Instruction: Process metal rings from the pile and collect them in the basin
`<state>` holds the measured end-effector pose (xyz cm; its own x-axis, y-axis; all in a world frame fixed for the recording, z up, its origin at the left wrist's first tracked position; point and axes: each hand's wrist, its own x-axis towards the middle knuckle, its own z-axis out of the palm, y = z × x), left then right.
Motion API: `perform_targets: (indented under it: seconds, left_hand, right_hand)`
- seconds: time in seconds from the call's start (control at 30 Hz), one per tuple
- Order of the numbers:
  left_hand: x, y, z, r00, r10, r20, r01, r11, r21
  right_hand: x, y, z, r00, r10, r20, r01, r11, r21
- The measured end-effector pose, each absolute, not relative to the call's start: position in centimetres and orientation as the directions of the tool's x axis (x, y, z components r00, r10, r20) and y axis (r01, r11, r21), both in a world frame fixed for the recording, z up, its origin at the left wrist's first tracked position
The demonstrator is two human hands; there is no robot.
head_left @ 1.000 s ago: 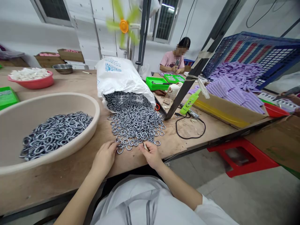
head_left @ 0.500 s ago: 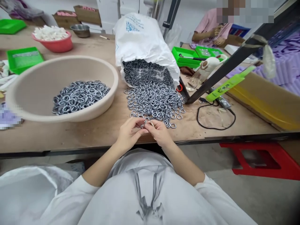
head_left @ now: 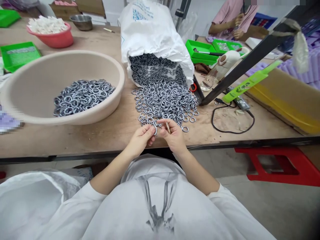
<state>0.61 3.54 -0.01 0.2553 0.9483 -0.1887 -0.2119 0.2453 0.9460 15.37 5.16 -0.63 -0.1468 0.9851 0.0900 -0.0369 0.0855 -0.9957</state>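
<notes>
My left hand [head_left: 140,139] pinches a single grey ring [head_left: 155,130] between thumb and fingers. Close beside it, my right hand [head_left: 175,137] is closed around a thin beige stick [head_left: 168,128], which pokes up between the fingers; its lower end is hidden. The right fingertips reach toward the ring, and I cannot tell whether they touch it. Just beyond both hands lies a heap of loose grey rings [head_left: 167,100], spilling from the mouth of a white sack [head_left: 152,36]. To the left, a large beige basin [head_left: 62,122] contains a pile of similar rings [head_left: 83,96].
A dark metal post [head_left: 240,66] slants up at the right, near a black cable [head_left: 212,120] and a green-yellow strip [head_left: 246,86]. Behind stand green trays [head_left: 201,60] and a red bowl [head_left: 58,40]. Across the table is a co-worker's pink sleeve [head_left: 222,15]. A red stool [head_left: 302,166] stands below right.
My hands have moved slightly apart. The ring now shows clearly in my left fingers, and the stick in my right hand stands more upright. The whole view has shifted a little.
</notes>
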Motion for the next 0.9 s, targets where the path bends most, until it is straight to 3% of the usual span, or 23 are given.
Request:
perform_targets:
  seconds: [0.1, 0.2, 0.43, 0.6, 0.7, 0.8, 0.9]
  left_hand:
    - [0.8, 3.1, 0.3, 0.283, 0.936, -0.211, -0.242, 0.282, 0.928]
    - [0.8, 2.9, 0.5, 0.280, 0.939, -0.198, -0.243, 0.268, 0.932]
    - [0.6, 2.6, 0.3, 0.267, 0.945, -0.187, -0.279, 0.262, 0.924]
    - [0.6, 2.6, 0.0, 0.281, 0.943, -0.179, -0.272, 0.257, 0.927]
    - [0.3, 2.4, 0.1, 0.312, 0.936, -0.160, -0.211, 0.233, 0.949]
    - [-0.4, 1.8, 0.5, 0.495, 0.857, -0.143, -0.060, 0.198, 0.978]
    - [-1.3, 1.3, 0.5, 0.561, 0.810, -0.171, -0.038, 0.231, 0.972]
  right_hand:
    - [15.4, 5.1, -0.5, -0.219, 0.971, 0.093, -0.051, 0.084, -0.995]
    - [15.8, 5.1, -0.4, -0.181, 0.977, 0.111, -0.014, 0.110, -0.994]
    - [16.9, 3.7, 0.1, -0.425, 0.845, 0.324, 0.217, 0.442, -0.870]
    - [16.9, 3.2, 0.3, -0.436, 0.815, 0.382, 0.289, 0.529, -0.798]
    - [17.1, 3.6, 0.0, -0.429, 0.826, 0.365, 0.318, 0.516, -0.795]
    - [17.6, 4.6, -0.6, -0.376, 0.888, 0.264, 0.357, 0.401, -0.843]
    - [17.7, 5.7, -1.1, -0.290, 0.943, 0.165, 0.512, 0.299, -0.805]
